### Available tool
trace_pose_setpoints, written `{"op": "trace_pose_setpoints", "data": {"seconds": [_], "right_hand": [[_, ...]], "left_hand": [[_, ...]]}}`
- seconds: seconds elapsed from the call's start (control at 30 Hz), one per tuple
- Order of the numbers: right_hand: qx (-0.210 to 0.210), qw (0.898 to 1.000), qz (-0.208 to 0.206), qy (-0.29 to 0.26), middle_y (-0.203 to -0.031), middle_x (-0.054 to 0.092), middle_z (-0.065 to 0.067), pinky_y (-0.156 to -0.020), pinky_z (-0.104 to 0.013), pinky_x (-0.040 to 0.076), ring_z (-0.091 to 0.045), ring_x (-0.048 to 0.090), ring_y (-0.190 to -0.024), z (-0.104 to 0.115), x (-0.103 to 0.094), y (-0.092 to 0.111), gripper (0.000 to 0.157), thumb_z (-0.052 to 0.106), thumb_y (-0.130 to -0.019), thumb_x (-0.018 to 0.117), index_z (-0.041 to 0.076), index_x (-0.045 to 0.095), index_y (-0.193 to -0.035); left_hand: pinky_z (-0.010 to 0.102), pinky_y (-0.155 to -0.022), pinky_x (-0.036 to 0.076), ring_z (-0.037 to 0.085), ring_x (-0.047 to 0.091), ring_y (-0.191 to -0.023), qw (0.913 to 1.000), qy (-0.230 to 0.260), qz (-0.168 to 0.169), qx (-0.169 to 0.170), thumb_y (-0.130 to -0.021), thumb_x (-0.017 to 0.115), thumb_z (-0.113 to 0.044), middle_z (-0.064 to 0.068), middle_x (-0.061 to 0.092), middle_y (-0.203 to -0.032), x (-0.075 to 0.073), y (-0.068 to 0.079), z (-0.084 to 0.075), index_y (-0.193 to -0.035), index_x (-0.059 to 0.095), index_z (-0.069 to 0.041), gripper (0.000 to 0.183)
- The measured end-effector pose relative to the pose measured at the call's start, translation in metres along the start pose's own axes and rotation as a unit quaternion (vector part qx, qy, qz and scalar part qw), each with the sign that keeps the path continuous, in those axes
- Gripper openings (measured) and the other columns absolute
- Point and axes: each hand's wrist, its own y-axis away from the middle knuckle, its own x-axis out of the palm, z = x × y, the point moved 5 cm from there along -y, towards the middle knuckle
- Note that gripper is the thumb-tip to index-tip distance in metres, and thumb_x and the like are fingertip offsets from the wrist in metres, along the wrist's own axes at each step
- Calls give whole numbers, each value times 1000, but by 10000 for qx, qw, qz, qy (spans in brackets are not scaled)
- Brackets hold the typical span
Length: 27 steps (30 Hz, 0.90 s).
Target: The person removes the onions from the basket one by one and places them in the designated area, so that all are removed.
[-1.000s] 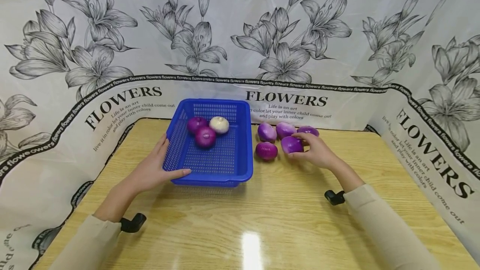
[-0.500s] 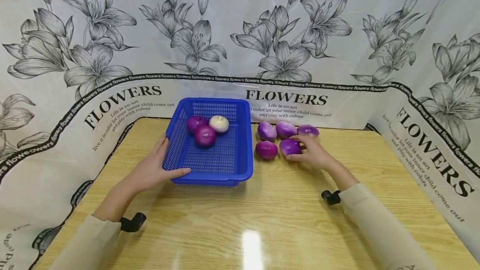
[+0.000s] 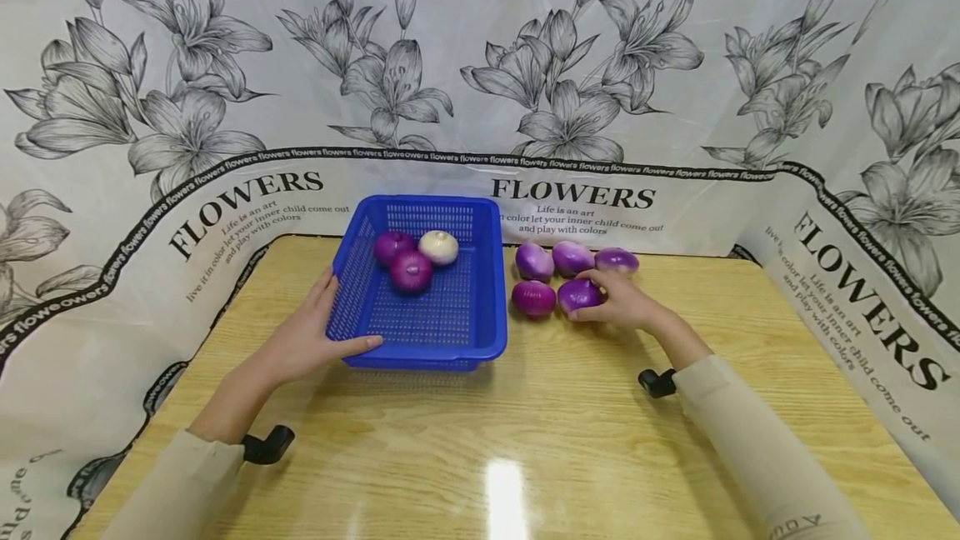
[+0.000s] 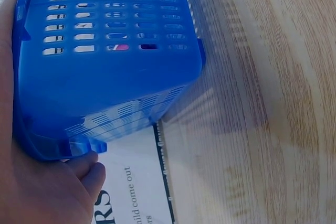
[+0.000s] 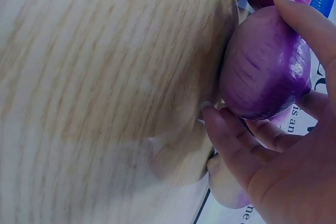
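My left hand (image 3: pixel 303 340) grips the left rim of a blue plastic basket (image 3: pixel 491 290), thumb near its front corner. In the left wrist view, fingers (image 4: pixel 92 179) curl beneath the rim of the basket (image 4: pixel 110 77). Inside the basket sit two purple onions (image 3: pixel 410 272) and a white onion (image 3: pixel 438 248). On the table to the right, my right hand (image 3: pixel 622 302) holds a purple onion (image 3: pixel 579 295) between thumb and fingers. The right wrist view has the thumb on one side of this onion (image 5: pixel 262 66) and the fingers on the other.
A purple onion (image 3: pixel 534 299) lies between the basket and the held onion. Behind them are three more purple onions (image 3: pixel 573 258) in a row. A white curtain (image 3: pixel 570 140) printed with flowers and lettering borders the wooden table (image 3: pixel 420 457) at the back and sides.
My right hand has shifted slightly left, and the purple onion under it has edged left too. The left hand and basket stay in place.
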Motion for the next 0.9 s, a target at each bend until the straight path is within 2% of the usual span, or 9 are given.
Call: {"op": "trace_pose_setpoints", "data": {"seconds": [0.37, 0.67, 0.9], "right_hand": [[-16, 10000, -24, 45, -138, 52, -32, -107, -68, 40, -52, 51, -126, 1, -5, 0, 76, 21, -78, 90, -5, 53, -139], [-54, 9999, -46, 74, -139, 52, -34, -107, -67, 41, -53, 51, -127, 3, -4, 4, 81, 26, -79, 89, -7, 50, -141], [-230, 9997, -103, -62, -141, 51, -35, -104, -65, 45, -54, 55, -122, 6, -8, 7, 77, 22, -81, 88, -10, 50, -140]], "left_hand": [[66, -118, 23, 46, 12, -154, 10000, 32, -1, -16, -81, 71, -74, 11, -9, -172, 1, -1, 1, -164, -3, -5, 131], [66, -119, 22, 46, 11, -154, 10000, 67, -13, 14, -82, 72, -72, 13, -7, -172, 3, 1, 1, -164, -1, -4, 129], [67, -118, 23, 47, 13, -154, 10000, -17, -30, -30, -80, 70, -75, 11, -8, -172, 2, 0, 2, -164, -2, -6, 131]]}}
